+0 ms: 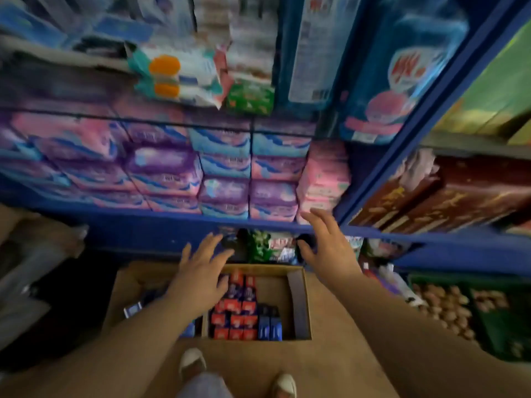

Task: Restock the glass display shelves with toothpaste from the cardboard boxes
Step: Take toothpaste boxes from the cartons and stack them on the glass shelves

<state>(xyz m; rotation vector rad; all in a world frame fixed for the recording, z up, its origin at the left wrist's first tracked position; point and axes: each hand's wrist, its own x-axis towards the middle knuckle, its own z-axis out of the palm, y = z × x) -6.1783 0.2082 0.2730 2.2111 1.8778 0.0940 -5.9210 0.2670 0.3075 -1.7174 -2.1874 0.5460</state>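
An open cardboard box (301, 305) sits on the floor below me, packed with red and blue toothpaste cartons (244, 317) standing on end. My left hand (201, 271) hovers over the box's far left corner, fingers spread, holding nothing. My right hand (327, 245) is raised higher, fingers apart and empty, near the blue shelf edge (172, 222) above the box. The frame is blurred by motion.
Blue shelving (388, 156) holds stacked pink and purple soft packs (224, 173), with detergent bags (402, 67) above. Dark red boxes (445, 196) fill the right bay. A crate of brown round items (448, 308) stands at right. My feet (192, 363) are below the box.
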